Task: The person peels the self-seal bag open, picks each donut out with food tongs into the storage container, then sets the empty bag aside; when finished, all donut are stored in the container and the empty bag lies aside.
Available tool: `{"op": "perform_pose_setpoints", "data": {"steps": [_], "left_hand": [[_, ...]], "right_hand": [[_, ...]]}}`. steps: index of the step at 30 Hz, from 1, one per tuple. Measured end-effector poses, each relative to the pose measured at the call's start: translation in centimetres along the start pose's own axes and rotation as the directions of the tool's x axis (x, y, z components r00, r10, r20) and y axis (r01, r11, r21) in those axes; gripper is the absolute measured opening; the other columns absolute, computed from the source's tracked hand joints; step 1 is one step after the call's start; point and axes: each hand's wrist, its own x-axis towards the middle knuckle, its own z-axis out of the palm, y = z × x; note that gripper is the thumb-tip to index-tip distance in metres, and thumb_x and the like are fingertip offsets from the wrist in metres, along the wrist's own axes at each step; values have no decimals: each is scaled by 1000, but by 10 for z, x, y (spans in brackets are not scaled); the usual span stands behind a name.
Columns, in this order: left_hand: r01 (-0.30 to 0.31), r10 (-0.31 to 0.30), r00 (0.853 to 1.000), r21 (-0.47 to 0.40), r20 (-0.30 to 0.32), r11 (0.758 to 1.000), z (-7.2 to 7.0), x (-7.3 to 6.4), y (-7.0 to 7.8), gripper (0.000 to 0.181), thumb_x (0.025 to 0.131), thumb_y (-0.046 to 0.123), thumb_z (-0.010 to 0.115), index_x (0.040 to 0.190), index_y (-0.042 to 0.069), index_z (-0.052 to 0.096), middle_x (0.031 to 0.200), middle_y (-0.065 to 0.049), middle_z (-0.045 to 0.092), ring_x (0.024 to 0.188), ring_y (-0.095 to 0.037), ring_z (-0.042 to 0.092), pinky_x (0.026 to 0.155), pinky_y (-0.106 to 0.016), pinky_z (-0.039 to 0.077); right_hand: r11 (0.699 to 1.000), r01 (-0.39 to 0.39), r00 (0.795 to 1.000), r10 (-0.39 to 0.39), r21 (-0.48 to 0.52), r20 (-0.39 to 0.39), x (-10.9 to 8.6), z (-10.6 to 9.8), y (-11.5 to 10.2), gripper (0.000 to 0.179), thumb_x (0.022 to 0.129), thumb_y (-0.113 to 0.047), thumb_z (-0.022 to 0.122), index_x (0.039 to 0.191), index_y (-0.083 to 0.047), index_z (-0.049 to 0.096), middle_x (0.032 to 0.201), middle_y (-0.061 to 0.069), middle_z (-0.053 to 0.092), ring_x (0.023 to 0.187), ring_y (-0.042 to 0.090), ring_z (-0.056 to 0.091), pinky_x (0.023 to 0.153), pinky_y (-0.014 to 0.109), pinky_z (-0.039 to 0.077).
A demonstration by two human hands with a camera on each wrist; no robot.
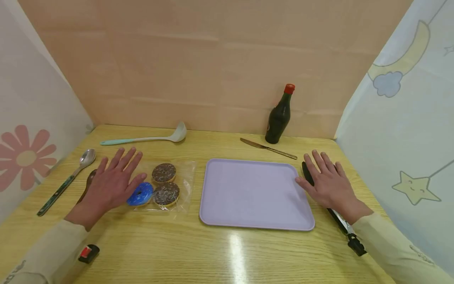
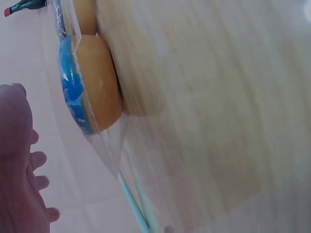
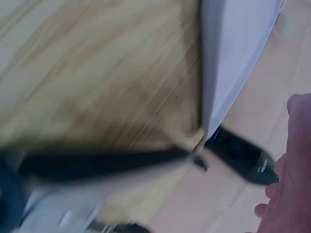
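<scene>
My left hand [image 1: 113, 185] is held palm down, fingers spread, above a clear plastic bag [image 1: 188, 181] and a dark brown utensil [image 1: 90, 179] that it partly hides. In the bag lie a blue-iced doughnut [image 1: 142, 194] and two chocolate doughnuts [image 1: 164, 172] with sprinkles. The left wrist view shows the blue doughnut [image 2: 73, 92] apart from the fingers. Past the right rim of a lilac tray [image 1: 255, 193], my right hand [image 1: 330, 185] also spreads its fingers, holding nothing. Beneath it lies a long black-and-silver utensil [image 1: 338, 221], partly covered; its kind is unclear.
A ladle [image 1: 152, 138] with a mint handle lies at the back left, and a green-handled spoon [image 1: 65, 187] at the far left. Behind the tray are a golden table knife [image 1: 268, 148] and an upright dark bottle [image 1: 279, 118] with a red cap. Cloth walls surround the table.
</scene>
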Motion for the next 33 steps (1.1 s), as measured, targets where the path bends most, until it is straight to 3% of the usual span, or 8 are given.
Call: {"op": "perform_pose_setpoints", "data": {"steps": [5, 11, 13, 16, 21, 24, 27, 33], "left_hand": [[-22, 27, 999, -160, 25, 987, 3, -2, 1, 58, 100, 36, 46, 143, -2, 37, 144, -24, 34, 132, -44, 25, 98, -63, 21], [-51, 19, 995, -332, -98, 942, 7, -3, 1, 34, 93, 20, 63, 118, -2, 64, 118, -20, 59, 104, -39, 56, 78, -54, 45], [-59, 7, 990, -356, -144, 933, 9, -1, 2, 26, 90, 17, 67, 110, 0, 69, 108, -16, 64, 92, -35, 62, 69, -50, 49], [-72, 3, 983, -370, -182, 926, 13, 2, 4, 18, 85, 11, 71, 100, 1, 73, 94, -9, 67, 77, -26, 64, 60, -41, 49], [-43, -20, 988, -386, -156, 922, 18, 5, 5, 13, 83, 8, 73, 94, 2, 75, 84, -1, 64, 71, -18, 61, 58, -33, 45], [-20, -35, 990, -390, -135, 921, 21, 6, 5, 10, 82, 7, 73, 92, 2, 75, 82, 1, 63, 70, -17, 61, 59, -34, 47], [-17, -35, 991, -387, -126, 922, 23, 6, 4, 7, 82, 5, 74, 88, 4, 76, 81, 1, 64, 69, -16, 61, 59, -34, 48], [-23, -28, 992, -405, -121, 914, 23, 6, 4, 4, 83, 8, 74, 84, 5, 76, 79, 3, 63, 68, -14, 61, 59, -33, 49]], "right_hand": [[992, 120, 989, -117, 38, -88, 10, 5, -35, 73, 96, -49, 48, 147, -1, 29, 149, 24, 23, 134, 43, 22, 100, 61, 21], [930, 292, 943, -242, 223, -227, 21, 11, -94, 50, 89, -33, 65, 124, 1, 57, 121, 18, 54, 110, 35, 51, 89, 50, 41], [881, 334, 934, -262, 334, -242, 24, 11, -116, 39, 88, -27, 68, 115, 0, 62, 109, 13, 59, 99, 28, 57, 83, 43, 46], [779, 386, 921, -301, 493, -246, 28, 13, -148, 26, 88, -20, 69, 106, -1, 66, 97, 7, 61, 84, 18, 59, 70, 32, 49], [594, 427, 899, -363, 682, -246, 36, 15, -195, 15, 86, -11, 70, 98, -1, 69, 87, 3, 63, 74, 10, 58, 62, 22, 47], [531, 431, 887, -397, 729, -235, 39, 15, -216, 15, 86, -10, 70, 98, -1, 69, 85, 1, 62, 72, 6, 57, 62, 20, 47], [523, 426, 881, -424, 738, -209, 41, 18, -234, 16, 87, -12, 69, 99, -1, 69, 84, 0, 62, 70, 4, 56, 63, 18, 46], [592, 373, 903, -407, 715, -134, 46, 24, -262, 19, 85, -16, 74, 98, -4, 71, 83, 1, 61, 69, 6, 54, 65, 18, 44]]}}
